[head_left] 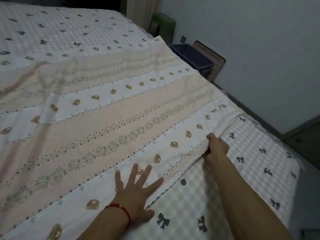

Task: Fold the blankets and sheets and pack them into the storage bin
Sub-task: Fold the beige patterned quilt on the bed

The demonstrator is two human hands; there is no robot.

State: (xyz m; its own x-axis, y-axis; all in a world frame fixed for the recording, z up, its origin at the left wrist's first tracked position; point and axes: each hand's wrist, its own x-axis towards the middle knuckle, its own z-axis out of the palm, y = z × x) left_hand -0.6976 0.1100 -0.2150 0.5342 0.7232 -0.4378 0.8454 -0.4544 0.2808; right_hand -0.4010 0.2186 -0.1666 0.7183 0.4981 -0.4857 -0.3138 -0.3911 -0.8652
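Note:
A pink and white striped sheet (107, 118) with small bear prints lies spread across the bed. My left hand (135, 193) presses flat on it near its front edge, fingers apart, a red string around the wrist. My right hand (217, 146) is closed on the sheet's edge, pinching a fold of the fabric. Under the sheet lies a white checked bed cover (225, 196) with dark bow prints. A dark blue bin (192, 56) stands on the floor beyond the bed's right side.
A green object (164, 23) stands by the wall at the back. A brown framed panel (214, 61) leans against the wall behind the blue bin. Grey floor runs along the bed's right side, with a dark cabinet (306, 135) at the far right.

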